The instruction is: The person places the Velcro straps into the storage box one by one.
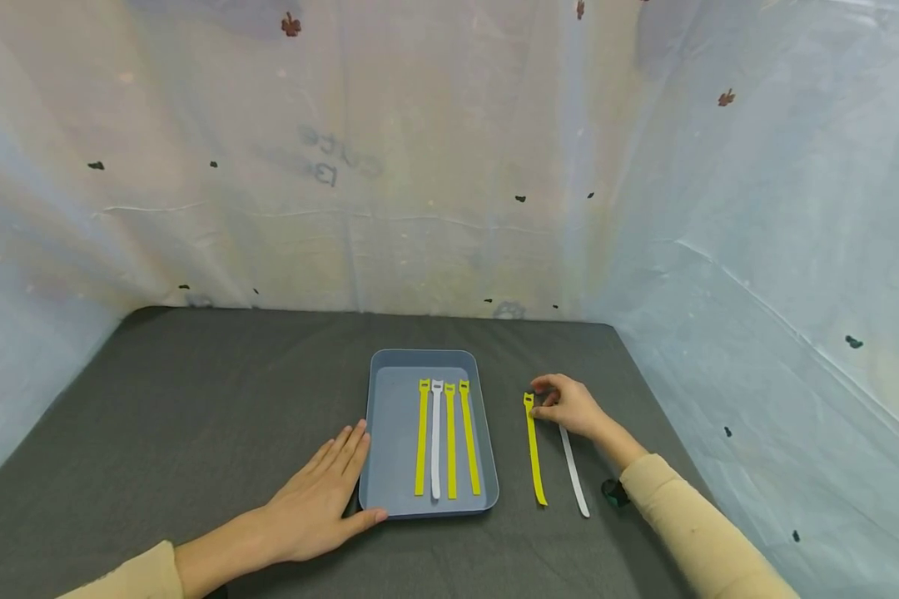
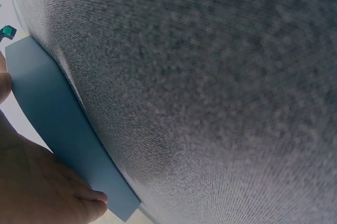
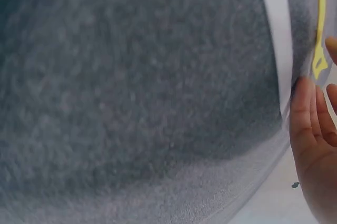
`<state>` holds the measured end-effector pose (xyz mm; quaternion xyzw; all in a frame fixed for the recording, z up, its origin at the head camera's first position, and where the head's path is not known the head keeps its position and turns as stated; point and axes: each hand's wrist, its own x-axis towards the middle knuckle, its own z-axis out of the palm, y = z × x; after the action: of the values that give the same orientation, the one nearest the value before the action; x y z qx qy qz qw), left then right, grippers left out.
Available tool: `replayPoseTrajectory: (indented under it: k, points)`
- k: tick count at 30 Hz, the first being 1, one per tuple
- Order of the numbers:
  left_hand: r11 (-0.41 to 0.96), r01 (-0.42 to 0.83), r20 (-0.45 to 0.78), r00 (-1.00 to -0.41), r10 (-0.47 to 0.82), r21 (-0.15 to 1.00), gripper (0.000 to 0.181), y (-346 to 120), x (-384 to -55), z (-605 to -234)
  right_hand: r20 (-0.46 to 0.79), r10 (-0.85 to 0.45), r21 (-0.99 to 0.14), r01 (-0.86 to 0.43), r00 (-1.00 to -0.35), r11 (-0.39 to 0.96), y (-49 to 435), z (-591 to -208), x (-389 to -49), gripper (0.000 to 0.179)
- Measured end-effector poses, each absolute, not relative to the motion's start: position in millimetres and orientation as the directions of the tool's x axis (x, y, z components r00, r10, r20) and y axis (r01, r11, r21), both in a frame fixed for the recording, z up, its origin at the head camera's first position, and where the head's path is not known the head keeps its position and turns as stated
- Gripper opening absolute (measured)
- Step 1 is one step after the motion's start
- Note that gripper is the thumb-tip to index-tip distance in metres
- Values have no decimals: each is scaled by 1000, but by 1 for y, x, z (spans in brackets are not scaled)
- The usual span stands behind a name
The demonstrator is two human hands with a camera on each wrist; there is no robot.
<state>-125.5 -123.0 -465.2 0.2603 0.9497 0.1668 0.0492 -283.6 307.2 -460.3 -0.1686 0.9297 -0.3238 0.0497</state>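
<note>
A blue-grey tray (image 1: 391,466) lies on the table with three yellow cable ties (image 1: 451,441) and one white cable tie (image 1: 436,441) side by side in it, slotted heads at the far end. My left hand (image 1: 318,495) rests along the tray's left side, fingers straight, thumb over the near left corner. Right of the tray, my right hand (image 1: 573,408) hovers at the slotted head of another yellow cable tie (image 1: 535,470), thumb and fingers slightly parted around it. A second white cable tie (image 1: 575,478) runs out from under that hand, its upper end hidden.
Dark grey cloth (image 1: 247,399) covers the table. Pale translucent sheeting (image 1: 419,249) walls in the back and both sides. A small dark round object (image 1: 614,492) sits by the right sleeve.
</note>
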Motion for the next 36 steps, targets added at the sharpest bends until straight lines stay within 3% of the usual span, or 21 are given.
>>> replayPoseTrajectory:
  k: [17, 36]
  points:
    - [808, 480, -4, -859, 512, 342, 102, -122, -124, -465, -76, -374, -544, -276, -924, 793, 306, -456, -290, 45]
    - [810, 471, -11, -862, 506, 350, 101, -122, -123, -462, -53, -353, -616, -248, -934, 748, 303, -458, -284, 22]
